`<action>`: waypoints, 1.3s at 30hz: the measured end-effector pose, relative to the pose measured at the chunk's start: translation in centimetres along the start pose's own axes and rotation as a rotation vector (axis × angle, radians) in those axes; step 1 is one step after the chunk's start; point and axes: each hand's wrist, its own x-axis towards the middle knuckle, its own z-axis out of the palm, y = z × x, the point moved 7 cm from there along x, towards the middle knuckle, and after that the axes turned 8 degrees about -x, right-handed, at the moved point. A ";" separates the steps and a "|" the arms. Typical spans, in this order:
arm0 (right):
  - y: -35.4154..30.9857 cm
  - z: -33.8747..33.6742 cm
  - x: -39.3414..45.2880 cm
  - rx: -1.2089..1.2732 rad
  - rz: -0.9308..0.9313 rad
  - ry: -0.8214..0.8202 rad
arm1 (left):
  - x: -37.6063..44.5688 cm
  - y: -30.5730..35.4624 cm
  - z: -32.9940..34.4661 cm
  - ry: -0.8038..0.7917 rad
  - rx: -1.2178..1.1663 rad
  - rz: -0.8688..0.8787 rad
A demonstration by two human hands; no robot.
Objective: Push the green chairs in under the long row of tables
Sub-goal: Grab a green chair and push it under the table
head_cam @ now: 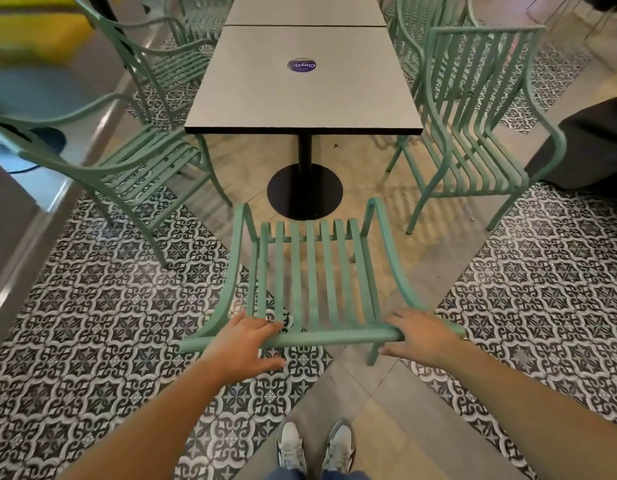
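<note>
A green slatted metal chair point(314, 271) stands in front of me at the near end of the long row of grey tables point(303, 98), its seat short of the table edge. My left hand point(244, 341) rests over the left part of the chair's top rail, fingers spread and curled around the bar. My right hand point(421, 336) lies on the right part of the same rail, fingers also around it. More green chairs stand along both sides: one at the left point(127, 161) and one at the right point(473, 126), both pulled out from the table.
The table's black post and round base point(304, 192) stand just beyond the chair's front. Further green chairs point(182, 64) line the far left and right. A dark object point(591, 143) sits at the right edge. Patterned tile floor surrounds me; my shoes point(314, 448) are below.
</note>
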 end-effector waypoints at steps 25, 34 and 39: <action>1.8 -4.6 8.2 0.051 -0.090 -0.027 | 8.3 -2.0 -3.7 -0.025 0.099 -0.063; 3.1 -8.1 14.2 0.045 -0.083 -0.033 | 13.1 -5.0 -6.8 -0.005 0.100 -0.037; 4.1 -10.6 17.8 0.054 -0.021 -0.028 | 16.9 -7.6 -9.5 0.008 0.083 -0.054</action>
